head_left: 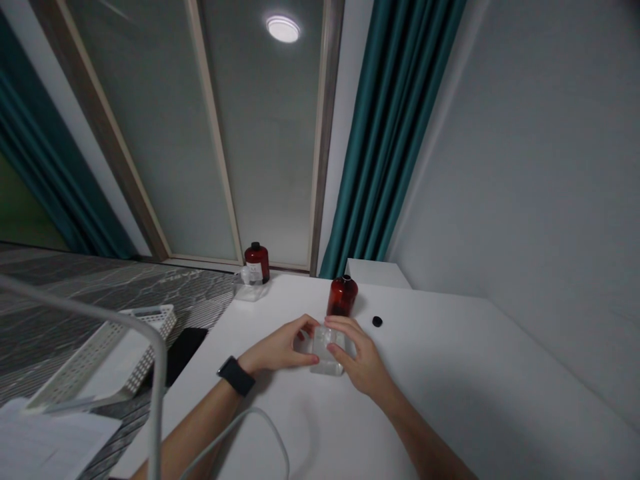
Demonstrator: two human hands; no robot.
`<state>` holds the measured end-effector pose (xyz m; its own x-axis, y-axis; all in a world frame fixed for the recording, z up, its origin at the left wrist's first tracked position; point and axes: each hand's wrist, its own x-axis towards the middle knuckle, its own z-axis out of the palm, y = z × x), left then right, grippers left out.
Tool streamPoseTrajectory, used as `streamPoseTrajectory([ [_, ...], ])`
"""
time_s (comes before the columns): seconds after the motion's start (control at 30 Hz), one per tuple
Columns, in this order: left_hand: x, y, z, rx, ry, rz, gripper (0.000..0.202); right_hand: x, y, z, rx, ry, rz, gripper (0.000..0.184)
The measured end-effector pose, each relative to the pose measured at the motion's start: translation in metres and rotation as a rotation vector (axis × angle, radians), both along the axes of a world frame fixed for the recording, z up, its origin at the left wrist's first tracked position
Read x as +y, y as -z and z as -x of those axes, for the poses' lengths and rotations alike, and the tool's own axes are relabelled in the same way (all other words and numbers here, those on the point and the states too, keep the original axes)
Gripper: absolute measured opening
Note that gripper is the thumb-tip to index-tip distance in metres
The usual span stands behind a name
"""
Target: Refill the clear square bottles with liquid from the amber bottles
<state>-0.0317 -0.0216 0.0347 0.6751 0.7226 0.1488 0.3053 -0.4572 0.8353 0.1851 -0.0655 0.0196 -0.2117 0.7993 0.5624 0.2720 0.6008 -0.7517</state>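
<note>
A small clear plastic box (326, 367) stands on the white table (310, 440), with pale, see-through contents I cannot make out. My left hand (284, 345), with a black watch (236, 376) on its wrist, holds the box's left side between thumb and fingers. From the right, my right hand (361, 360) grips the box, its fingers over the top and the thumb near the front. Just behind the box stands an uncapped amber bottle (343, 295), its lower part hidden by my right hand. To its right lies a black cap (377, 321).
At the table's far left corner are a capped amber bottle (257, 261) with a white label and another clear box (246, 291). A white basket (65, 373), a black flat item (184, 352) and papers (55, 443) lie left of the table. A pale cable (273, 427) loops in front.
</note>
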Motion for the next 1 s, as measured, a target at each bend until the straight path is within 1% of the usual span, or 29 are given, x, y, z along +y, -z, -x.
streamPoseTrajectory([
  [0.2, 0.000, -0.001, -0.001, -0.002, -0.007, 0.000, 0.048, 0.000, 0.000, 0.001, 0.026, -0.015, 0.013, 0.027],
  [0.47, 0.000, 0.000, 0.000, 0.000, -0.009, -0.014, 0.049, 0.000, 0.001, 0.001, 0.001, 0.007, 0.022, 0.029],
  [0.67, 0.002, 0.003, 0.002, -0.015, 0.012, -0.026, 0.049, -0.002, 0.005, -0.005, -0.019, 0.011, 0.113, 0.050],
  [0.73, 0.003, 0.006, 0.002, -0.012, 0.009, -0.023, 0.049, -0.002, 0.006, -0.009, -0.025, 0.028, 0.132, 0.054],
  [0.8, 0.003, 0.008, 0.002, -0.008, 0.004, -0.017, 0.054, 0.000, 0.005, -0.015, -0.054, 0.039, 0.145, 0.057],
  [0.93, 0.003, 0.012, 0.000, 0.003, -0.035, -0.010, 0.079, 0.002, 0.002, -0.027, -0.149, 0.003, 0.222, 0.062],
  [1.0, 0.002, 0.013, -0.002, 0.006, -0.034, -0.038, 0.075, 0.003, 0.002, -0.030, -0.176, -0.023, 0.249, 0.062],
])
